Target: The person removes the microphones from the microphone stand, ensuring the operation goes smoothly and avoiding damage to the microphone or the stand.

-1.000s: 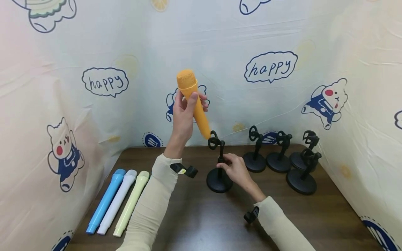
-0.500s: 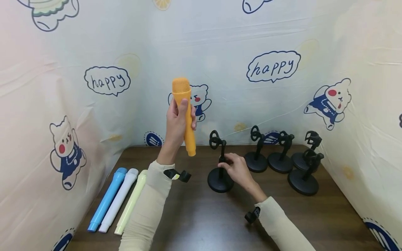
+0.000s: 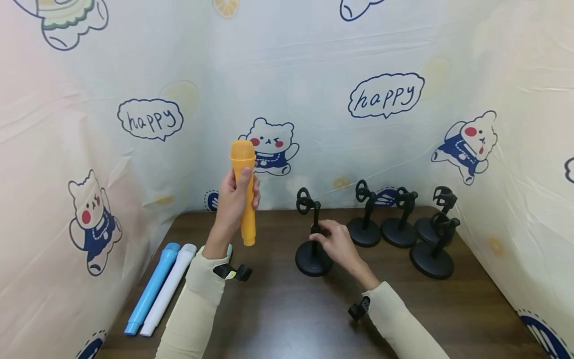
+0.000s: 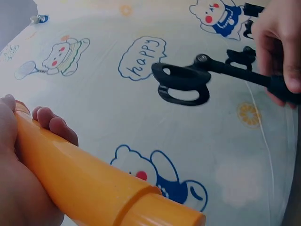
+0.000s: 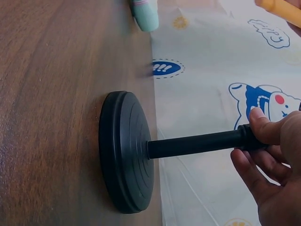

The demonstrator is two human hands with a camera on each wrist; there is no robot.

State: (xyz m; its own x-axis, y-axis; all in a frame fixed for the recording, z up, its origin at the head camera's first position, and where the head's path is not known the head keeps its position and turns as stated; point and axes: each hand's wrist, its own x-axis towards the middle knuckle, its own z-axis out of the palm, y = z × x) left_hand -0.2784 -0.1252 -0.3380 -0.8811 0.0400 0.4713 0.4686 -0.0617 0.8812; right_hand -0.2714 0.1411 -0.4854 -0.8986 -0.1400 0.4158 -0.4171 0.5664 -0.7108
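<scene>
My left hand grips an orange microphone in the air, its mesh head up and tail end down. In the left wrist view the microphone's body lies across the palm, fingers wrapped round it. My right hand pinches the upper post of a black microphone stand, whose round base is on the table. The stand's ring clip holds nothing. The right wrist view shows thumb and fingers at the post's collar.
Several more black stands stand at the back right. Blue and white microphones lie at the left; the left sleeve mostly covers a yellow one. A teal end pokes out beside that arm. Printed cloth surrounds the table.
My left hand has moved left and down with the orange microphone, away from the stand's clip. The microphone has gone from slanted to nearly upright. My right hand has stayed on the post.
</scene>
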